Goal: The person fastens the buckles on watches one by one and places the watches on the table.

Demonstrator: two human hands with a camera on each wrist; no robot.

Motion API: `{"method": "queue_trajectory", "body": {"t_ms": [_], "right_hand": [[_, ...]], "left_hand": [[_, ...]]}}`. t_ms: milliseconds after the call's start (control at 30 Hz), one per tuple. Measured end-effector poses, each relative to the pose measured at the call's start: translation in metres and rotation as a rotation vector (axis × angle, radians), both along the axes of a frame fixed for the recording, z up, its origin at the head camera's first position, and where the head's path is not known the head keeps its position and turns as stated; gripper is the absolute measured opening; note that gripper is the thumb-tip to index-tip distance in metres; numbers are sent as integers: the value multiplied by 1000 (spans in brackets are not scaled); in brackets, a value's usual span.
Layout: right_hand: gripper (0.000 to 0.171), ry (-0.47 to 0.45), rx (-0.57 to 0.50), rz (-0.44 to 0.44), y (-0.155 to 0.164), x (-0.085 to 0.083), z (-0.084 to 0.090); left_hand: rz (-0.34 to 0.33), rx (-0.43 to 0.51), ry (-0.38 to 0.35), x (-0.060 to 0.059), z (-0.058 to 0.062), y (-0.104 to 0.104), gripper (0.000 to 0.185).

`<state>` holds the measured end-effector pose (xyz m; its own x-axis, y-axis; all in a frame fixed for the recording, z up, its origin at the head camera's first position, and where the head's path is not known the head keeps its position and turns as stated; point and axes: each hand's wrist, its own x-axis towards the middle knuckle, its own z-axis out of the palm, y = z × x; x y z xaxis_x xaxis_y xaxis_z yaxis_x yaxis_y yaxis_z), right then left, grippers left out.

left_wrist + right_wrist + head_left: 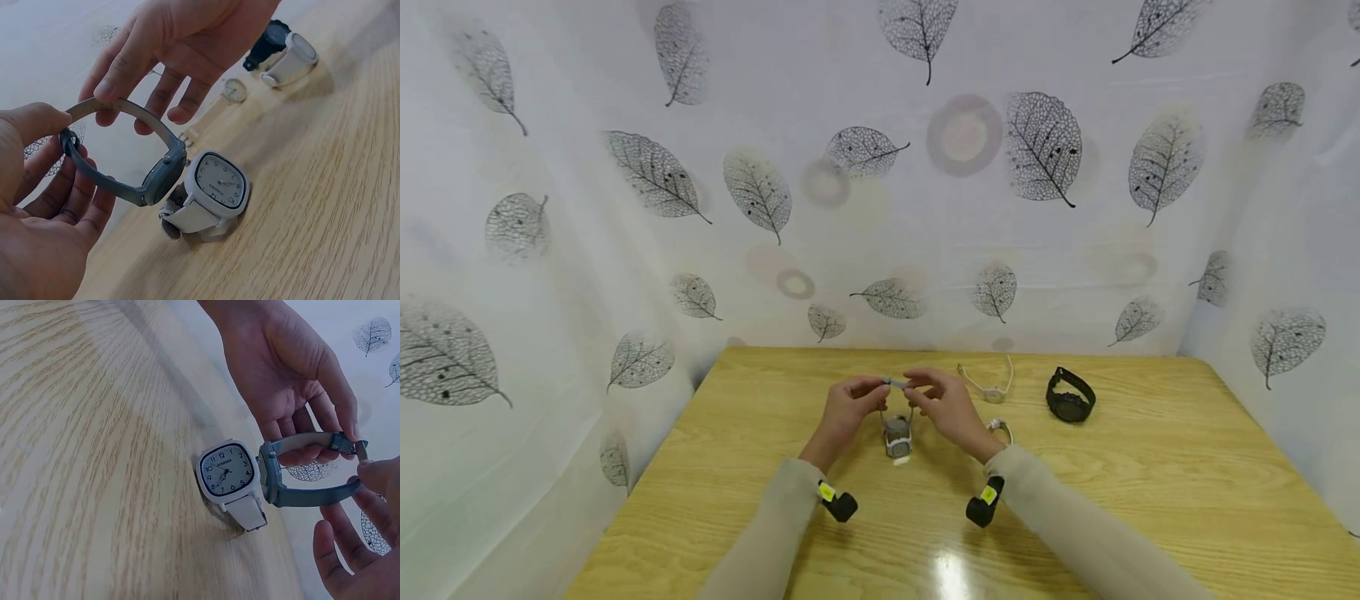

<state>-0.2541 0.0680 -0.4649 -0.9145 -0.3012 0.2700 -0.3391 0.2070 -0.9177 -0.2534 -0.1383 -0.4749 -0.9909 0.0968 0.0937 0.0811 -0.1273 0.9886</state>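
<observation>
A blue-grey wristwatch [112, 187] is held up between both hands, its strap bent into a loop with the dial at the lower end. My left hand [848, 408] pinches the strap by the buckle with thumb and fingers. On the other strap piece, my right hand [951, 408] pinches near the tip, as the right wrist view shows. Just beyond the held watch, a white square watch [228, 469] with black numerals stands on the table, its strap closed. Whether the two watches touch cannot be told.
Right of the hands on the wooden table [737, 500] lie a thin white-strapped watch [994, 394], a white watch [1000, 427] partly behind the right forearm, and a black watch [1070, 407]. A leaf-print curtain [865, 225] hangs along the table's back and sides.
</observation>
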Motion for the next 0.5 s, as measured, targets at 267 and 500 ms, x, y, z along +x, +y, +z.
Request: {"method": "queue_trajectory", "body": {"t_ms": [267, 500], "right_hand": [[34, 7, 17, 8, -3, 1, 4], [36, 12, 2, 5, -6, 2, 6]], "left_hand": [[-11, -38, 18, 2, 6, 3, 25], [-8, -96, 35, 4, 11, 5, 27]]}}
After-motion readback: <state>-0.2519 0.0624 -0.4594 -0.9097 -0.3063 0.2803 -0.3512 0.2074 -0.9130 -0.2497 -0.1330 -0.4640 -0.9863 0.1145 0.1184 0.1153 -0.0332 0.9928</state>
